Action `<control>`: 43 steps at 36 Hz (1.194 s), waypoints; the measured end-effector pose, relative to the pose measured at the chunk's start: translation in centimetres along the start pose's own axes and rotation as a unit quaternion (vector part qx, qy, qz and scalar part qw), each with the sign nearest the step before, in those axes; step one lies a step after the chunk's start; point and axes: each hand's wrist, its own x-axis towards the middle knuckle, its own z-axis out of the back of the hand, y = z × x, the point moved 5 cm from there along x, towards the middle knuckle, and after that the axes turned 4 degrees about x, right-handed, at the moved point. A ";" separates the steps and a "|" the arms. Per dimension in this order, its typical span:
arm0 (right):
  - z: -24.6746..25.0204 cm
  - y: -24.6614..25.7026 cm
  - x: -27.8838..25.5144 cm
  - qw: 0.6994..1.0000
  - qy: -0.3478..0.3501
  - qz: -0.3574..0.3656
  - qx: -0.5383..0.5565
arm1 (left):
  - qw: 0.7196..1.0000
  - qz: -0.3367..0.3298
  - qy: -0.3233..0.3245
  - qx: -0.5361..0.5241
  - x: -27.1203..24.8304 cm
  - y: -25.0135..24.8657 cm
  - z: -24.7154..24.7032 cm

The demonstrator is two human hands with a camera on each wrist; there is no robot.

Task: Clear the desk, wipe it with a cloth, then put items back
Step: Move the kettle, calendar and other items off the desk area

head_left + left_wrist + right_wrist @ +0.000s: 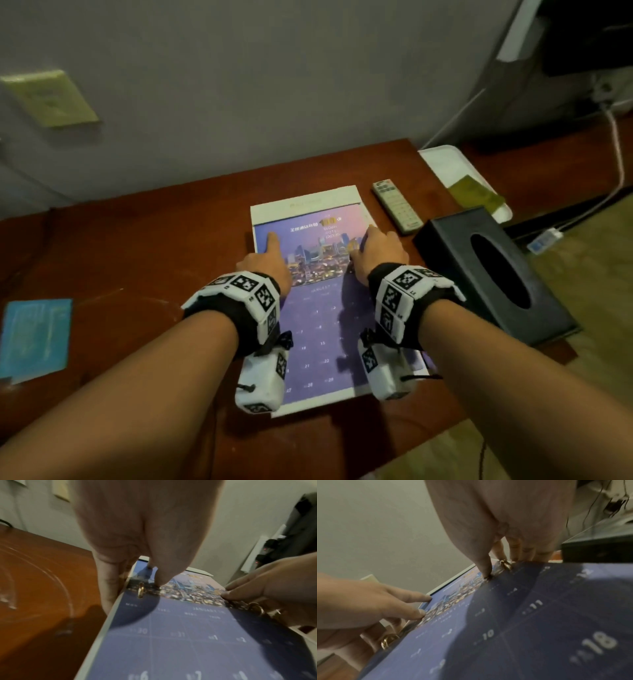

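Both grips on the desk calendar [318, 329], which lies flat mid-tabletop [154, 257].
I see the left grip [267, 263] grasping the calendar's left edge: thumb pressed on top by a gold binder ring [141, 591], index finger stretched over the city photo, other fingers down along the edge. The right grip [380, 251] is grasping the right edge the same way, thumb on the page, fingers curled over the side by the other ring. The January page faces up on a white backing board. To the right: white remote [397, 205] just beside it, black tissue box [496, 274] near the right wrist, white tray [445, 161] behind at the tabletop's corner holding a yellow packet [476, 195]. Blue rectangle [34, 335] well apart at far left; card or cloth, I can't tell. Pale streaks on the wood left of the calendar.
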 end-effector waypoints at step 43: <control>-17.4 23.7 -11.6 0.904 0.220 0.346 -0.123 | 0.950 0.291 -0.112 0.031 -9.6 29.6 1.9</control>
